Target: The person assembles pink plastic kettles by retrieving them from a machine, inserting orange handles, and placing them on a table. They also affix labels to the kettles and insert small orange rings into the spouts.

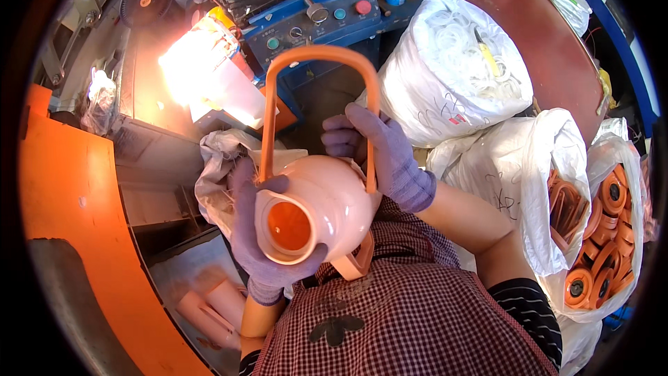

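Note:
A pale pink plastic jug (341,195) lies tilted in front of my apron, its round mouth turned toward me and its inside glowing orange. My gloved left hand (261,254) is closed round the jug's neck, the thumb on top and fingers below. A tall orange carrying handle (321,53) arches up over the jug, its ends at the jug's two sides. My gloved right hand (390,157) is closed on the right leg of that handle, near its lower end. A second orange grip (358,257) sticks out from the jug's underside.
Blue machine panel (306,24) with buttons stands ahead. At right are a white sack (410,90) of clear rings with yellow-handled snips (488,63), a bag of orange handles (567,202) and a bag of orange lids (605,251). Pink parts (209,313) lie lower left beside an orange panel (76,188).

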The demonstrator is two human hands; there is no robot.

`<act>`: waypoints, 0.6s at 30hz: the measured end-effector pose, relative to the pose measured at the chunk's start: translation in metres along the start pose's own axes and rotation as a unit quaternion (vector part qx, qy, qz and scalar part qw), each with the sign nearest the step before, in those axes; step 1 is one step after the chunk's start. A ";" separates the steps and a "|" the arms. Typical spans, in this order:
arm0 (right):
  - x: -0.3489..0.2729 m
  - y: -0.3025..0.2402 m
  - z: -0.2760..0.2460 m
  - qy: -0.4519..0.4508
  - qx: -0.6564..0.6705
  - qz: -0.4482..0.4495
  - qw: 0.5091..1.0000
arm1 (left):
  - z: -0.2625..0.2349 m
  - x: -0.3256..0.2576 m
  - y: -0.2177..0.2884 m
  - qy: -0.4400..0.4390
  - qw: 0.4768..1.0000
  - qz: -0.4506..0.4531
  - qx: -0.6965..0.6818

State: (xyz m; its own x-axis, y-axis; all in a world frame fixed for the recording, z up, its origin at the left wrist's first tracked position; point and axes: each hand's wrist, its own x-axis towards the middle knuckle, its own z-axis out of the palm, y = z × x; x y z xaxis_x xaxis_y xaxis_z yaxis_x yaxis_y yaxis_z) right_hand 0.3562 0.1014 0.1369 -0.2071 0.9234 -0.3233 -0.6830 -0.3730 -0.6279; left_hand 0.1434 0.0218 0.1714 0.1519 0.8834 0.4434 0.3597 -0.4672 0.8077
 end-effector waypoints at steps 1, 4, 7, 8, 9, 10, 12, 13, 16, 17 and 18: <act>0.002 0.007 0.002 0.040 0.012 -0.007 0.999 | 0.002 0.003 0.001 0.000 1.000 0.009 -0.001; 0.006 0.001 0.004 -0.017 -0.064 0.037 0.997 | 0.002 0.010 -0.004 -0.034 0.997 0.066 0.032; 0.007 0.000 0.006 -0.090 -0.185 0.058 0.977 | 0.004 0.020 0.009 -0.109 0.993 0.030 0.014; 0.008 0.000 0.008 -0.126 -0.223 0.060 0.965 | 0.007 0.016 0.009 -0.098 0.995 0.030 -0.005; 0.008 -0.002 0.005 -0.138 -0.171 0.072 0.973 | 0.008 0.018 0.011 -0.127 0.991 0.046 0.002; 0.006 -0.007 -0.002 -0.150 -0.119 0.085 0.978 | 0.007 0.024 0.015 -0.155 0.986 0.062 0.011; -0.004 -0.019 -0.017 -0.167 -0.028 0.119 0.978 | 0.008 0.040 0.018 -0.171 0.975 0.085 -0.112; -0.007 -0.017 -0.030 -0.133 -0.060 0.102 0.984 | 0.003 0.039 0.011 -0.127 0.984 0.019 -0.125; -0.011 -0.017 -0.086 -0.128 0.054 0.065 0.988 | 0.014 0.037 -0.036 0.068 0.936 -0.198 -0.284; -0.015 -0.014 -0.084 -0.106 0.050 0.068 0.991 | 0.031 0.030 -0.039 0.033 0.916 -0.248 -0.313; -0.020 -0.014 -0.080 -0.079 0.046 0.064 0.994 | 0.038 0.027 -0.045 -0.010 0.863 -0.325 -0.387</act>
State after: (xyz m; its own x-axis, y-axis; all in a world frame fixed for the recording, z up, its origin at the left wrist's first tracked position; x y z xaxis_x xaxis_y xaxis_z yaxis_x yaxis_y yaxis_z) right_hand 0.4262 0.0807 0.0955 -0.3998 0.8740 -0.2762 -0.7038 -0.4858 -0.5184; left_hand 0.1665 0.0683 0.1322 0.1673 0.9652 -0.2009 -0.3463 0.2484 0.9046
